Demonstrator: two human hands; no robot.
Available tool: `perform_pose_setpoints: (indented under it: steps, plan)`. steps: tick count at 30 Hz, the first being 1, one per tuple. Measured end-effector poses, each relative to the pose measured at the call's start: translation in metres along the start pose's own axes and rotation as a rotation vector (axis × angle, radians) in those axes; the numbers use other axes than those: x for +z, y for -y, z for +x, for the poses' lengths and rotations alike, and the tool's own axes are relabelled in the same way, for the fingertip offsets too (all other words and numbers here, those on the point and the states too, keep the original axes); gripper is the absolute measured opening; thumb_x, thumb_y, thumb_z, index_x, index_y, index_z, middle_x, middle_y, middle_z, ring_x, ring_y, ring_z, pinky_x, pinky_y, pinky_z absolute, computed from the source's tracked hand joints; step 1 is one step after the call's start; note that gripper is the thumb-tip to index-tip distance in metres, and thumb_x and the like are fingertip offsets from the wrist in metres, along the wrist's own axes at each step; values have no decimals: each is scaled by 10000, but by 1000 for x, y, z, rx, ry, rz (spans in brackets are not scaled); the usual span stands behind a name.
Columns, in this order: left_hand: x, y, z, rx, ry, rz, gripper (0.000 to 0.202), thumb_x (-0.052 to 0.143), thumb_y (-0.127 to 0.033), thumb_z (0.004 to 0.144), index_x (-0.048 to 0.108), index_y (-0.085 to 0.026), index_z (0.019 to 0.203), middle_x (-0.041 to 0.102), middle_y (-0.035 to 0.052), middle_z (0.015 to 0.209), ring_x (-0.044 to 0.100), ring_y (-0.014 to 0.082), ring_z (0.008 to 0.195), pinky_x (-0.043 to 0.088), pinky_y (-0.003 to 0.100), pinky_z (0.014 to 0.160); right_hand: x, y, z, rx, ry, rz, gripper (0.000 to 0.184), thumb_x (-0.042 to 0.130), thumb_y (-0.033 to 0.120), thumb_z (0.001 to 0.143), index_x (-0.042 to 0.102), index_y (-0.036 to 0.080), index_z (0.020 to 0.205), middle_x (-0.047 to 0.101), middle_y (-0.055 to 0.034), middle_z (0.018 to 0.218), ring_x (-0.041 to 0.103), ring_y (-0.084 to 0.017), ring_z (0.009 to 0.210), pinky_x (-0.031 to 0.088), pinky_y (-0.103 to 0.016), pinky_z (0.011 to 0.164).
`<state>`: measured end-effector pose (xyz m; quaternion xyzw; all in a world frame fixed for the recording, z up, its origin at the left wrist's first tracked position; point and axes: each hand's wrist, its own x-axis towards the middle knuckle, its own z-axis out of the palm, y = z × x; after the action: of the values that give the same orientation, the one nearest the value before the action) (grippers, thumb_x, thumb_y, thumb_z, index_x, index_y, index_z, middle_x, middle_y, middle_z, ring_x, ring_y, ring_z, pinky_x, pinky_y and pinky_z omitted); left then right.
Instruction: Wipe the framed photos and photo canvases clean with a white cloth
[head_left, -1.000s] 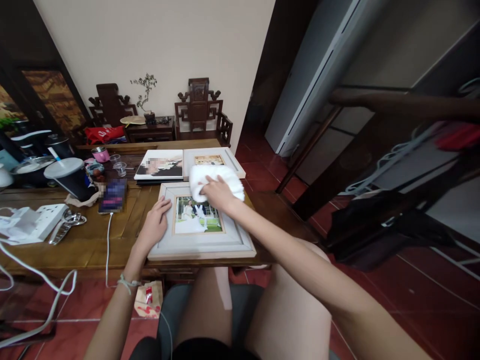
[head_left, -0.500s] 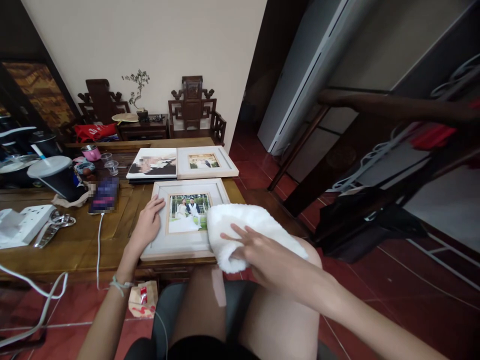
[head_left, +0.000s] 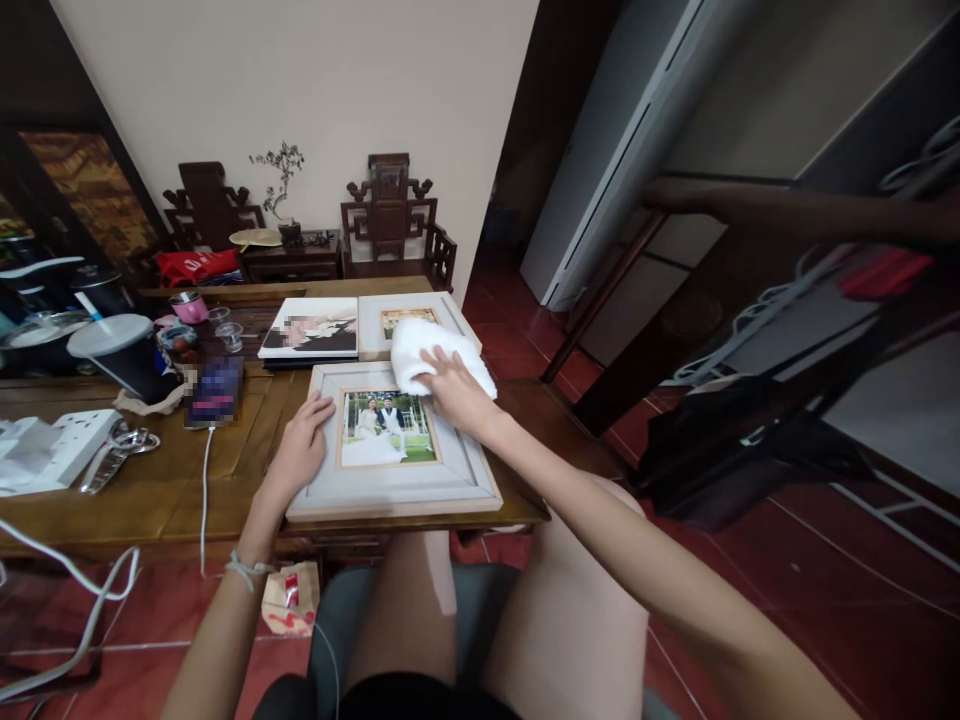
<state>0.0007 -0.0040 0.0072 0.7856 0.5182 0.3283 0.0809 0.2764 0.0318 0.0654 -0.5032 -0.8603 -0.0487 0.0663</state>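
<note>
A white picture frame with a wedding photo in its middle lies flat near the table's front edge. My left hand rests on the frame's left border, fingers laid out along it. At the far right corner, my right hand grips a fluffy white cloth. The cloth covers that corner and overlaps part of a second framed photo behind. Beside that second frame, to its left, lies a photo album with a partly blurred cover.
Left on the wooden table are a phone on a white cable, a lidded black cup, a power strip and small clear cups. A dark wooden chair stands beyond. A wooden rail crosses the right side.
My right hand has carried the cloth from the frame's near right corner away from me to its far right corner. My left hand stays on the left border.
</note>
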Motion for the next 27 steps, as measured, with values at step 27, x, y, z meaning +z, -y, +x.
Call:
perform_pose_setpoints:
  steps: [27]
  plan:
    - [0, -8, 0, -54, -1, -55, 441, 357, -278, 948, 598, -107, 1275, 563, 154, 1394, 423, 261, 1392, 301, 475, 1179, -19, 71, -30, -261, 237, 263, 642, 436, -97, 734, 585, 149, 1308, 331, -156, 1568, 203, -355, 1471, 267, -601, 1143]
